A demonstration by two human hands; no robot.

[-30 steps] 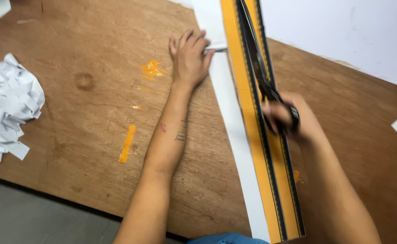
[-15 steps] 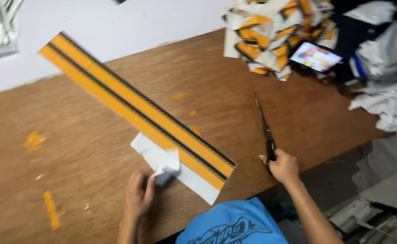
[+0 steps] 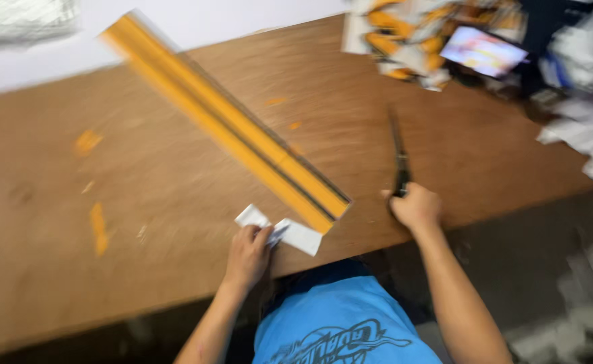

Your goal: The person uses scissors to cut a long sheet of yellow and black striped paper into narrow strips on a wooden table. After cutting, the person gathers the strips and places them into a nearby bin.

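A long yellow strip with black lines lies slantwise across the brown wooden table. At its near end a white strip sticks out. My left hand grips that white strip at the table's front edge. My right hand holds the handles of black scissors, whose blades lie on the table and point away from me. The picture is blurred by motion.
A heap of yellow, black and white cut pieces lies at the far right, next to a lit phone screen. White scraps pile at the right edge. Orange marks dot the table. A white sheet lies at the back.
The view has swung since one second ago. My left hand left the flat table and grips the white strip's near end. My right hand still holds the scissors, blades down on the table.
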